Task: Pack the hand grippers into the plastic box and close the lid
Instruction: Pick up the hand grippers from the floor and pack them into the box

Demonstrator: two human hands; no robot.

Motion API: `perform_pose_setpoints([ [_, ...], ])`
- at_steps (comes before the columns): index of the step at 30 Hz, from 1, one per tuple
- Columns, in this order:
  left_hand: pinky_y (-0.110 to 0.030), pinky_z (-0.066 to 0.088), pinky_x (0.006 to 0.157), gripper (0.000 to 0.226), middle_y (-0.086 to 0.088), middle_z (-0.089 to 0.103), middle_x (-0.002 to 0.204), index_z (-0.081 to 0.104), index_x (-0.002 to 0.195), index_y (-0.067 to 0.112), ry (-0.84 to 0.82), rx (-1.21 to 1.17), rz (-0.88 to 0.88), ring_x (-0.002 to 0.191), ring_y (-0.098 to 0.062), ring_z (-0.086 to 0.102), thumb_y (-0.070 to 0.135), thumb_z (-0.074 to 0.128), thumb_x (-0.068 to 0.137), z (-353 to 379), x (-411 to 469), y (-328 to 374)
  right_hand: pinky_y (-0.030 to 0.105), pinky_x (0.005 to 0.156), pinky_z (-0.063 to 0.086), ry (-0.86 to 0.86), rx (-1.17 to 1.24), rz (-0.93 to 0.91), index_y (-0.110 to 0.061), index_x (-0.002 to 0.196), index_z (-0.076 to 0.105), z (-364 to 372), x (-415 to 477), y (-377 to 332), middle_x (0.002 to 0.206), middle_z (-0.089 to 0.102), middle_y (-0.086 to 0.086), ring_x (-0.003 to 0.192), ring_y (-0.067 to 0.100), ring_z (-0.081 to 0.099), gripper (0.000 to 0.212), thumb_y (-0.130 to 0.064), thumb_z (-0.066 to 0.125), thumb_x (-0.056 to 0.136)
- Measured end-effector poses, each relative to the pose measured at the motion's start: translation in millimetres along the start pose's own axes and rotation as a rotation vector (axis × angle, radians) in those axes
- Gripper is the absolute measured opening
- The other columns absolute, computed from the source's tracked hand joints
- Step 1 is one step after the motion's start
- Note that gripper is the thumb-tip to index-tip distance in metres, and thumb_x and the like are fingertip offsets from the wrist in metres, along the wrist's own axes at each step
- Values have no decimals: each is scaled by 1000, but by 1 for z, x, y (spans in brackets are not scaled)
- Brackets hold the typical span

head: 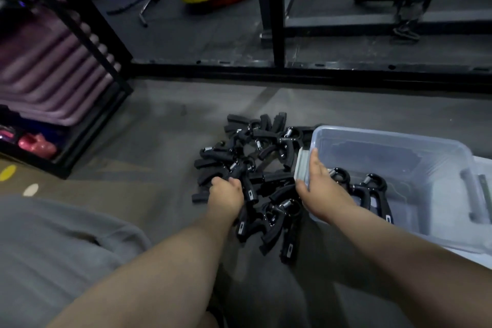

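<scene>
Your left hand (226,193) closed around a hand gripper (231,173) in the pile (266,141) left of the plastic box (386,136); your right hand (316,186), fingers straight, pressed its left rim, probably steadying it.

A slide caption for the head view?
Left hand grips a hand gripper in the pile; right hand rests on the plastic box.
</scene>
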State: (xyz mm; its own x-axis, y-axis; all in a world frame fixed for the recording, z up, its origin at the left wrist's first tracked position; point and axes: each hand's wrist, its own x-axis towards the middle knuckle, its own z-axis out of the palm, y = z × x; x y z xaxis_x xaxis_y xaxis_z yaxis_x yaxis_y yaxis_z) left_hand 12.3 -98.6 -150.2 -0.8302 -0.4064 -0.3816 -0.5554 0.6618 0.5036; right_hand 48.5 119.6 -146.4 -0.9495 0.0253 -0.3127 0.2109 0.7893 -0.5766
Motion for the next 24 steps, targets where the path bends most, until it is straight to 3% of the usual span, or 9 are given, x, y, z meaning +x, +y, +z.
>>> perform_pose_setpoints([
  [6, -40, 43, 85, 41, -27, 58, 113, 48, 107, -7, 157, -185, 184, 105, -43, 55, 32, 35, 102, -7, -27, 30, 52, 113, 30, -84, -15, 8, -26, 146, -32, -5, -4, 1, 164, -3, 4, 146, 29, 26, 88, -52, 35, 94],
  [9, -31, 38, 75, 42, -23, 60, 100, 51, 103, -8, 168, -246, 253, 96, -38, 57, 31, 35, 103, -4, -48, 36, 51, 113, 30, -126, -76, 13, -19, 150, -24, -7, -14, 3, 163, -7, 3, 146, 29, 26, 85, -54, 31, 96],
  [11, -31, 38, 75, 41, -20, 59, 99, 51, 104, -9, 148, -254, 292, 97, -36, 57, 28, 34, 104, -5, -60, 39, 52, 112, 31, -133, -101, 3, -17, 151, -20, -7, -21, 4, 163, -8, 2, 145, 29, 26, 83, -54, 29, 96],
  [14, -34, 42, 83, 37, -19, 57, 102, 51, 107, -2, 90, -205, 357, 99, -35, 55, 30, 33, 103, -6, -77, 42, 54, 112, 30, -160, -72, 38, -21, 153, -17, -8, -30, 6, 163, 4, 4, 143, 30, 31, 80, -53, 29, 97],
  [16, -34, 41, 79, 31, -9, 55, 85, 50, 92, 4, 120, -208, 402, 89, -32, 55, 29, 35, 102, -6, -86, 44, 53, 111, 31, -195, -21, 84, -21, 153, -15, -7, -36, 6, 160, 21, 9, 138, 31, 39, 78, -51, 31, 97],
  [18, -35, 42, 76, 31, -6, 52, 77, 49, 82, 7, 146, -202, 479, 83, -30, 53, 29, 36, 101, -6, -98, 45, 52, 110, 31, -182, 61, 139, -20, 155, -1, -11, -44, 2, 154, 33, 12, 135, 31, 42, 73, -48, 32, 97],
  [20, -36, 44, 85, 26, -9, 56, 90, 53, 90, 8, 137, -144, 568, 94, -28, 53, 29, 40, 99, -7, -107, 42, 43, 105, 39, -128, 203, 186, -9, 146, 32, -16, -47, -7, 140, 48, 16, 125, 32, 50, 54, -39, 33, 100],
  [22, -37, 43, 95, 22, -7, 57, 104, 56, 104, 9, 126, -56, 646, 104, -25, 53, 27, 46, 99, -8, -114, 41, 35, 93, 42, -85, 352, 181, -3, 124, 56, -22, -49, -18, 114, 63, 14, 106, 28, 59, 47, -38, 32, 102],
  [24, -40, 44, 96, 27, -6, 57, 111, 55, 114, 9, 111, 50, 744, 107, -24, 53, 29, 46, 99, -10, -123, 41, 34, 80, 38, -30, 622, 216, -7, 107, 68, -27, -52, -30, 77, 59, 2, 73, 17, 54, 57, -53, 35, 95],
])
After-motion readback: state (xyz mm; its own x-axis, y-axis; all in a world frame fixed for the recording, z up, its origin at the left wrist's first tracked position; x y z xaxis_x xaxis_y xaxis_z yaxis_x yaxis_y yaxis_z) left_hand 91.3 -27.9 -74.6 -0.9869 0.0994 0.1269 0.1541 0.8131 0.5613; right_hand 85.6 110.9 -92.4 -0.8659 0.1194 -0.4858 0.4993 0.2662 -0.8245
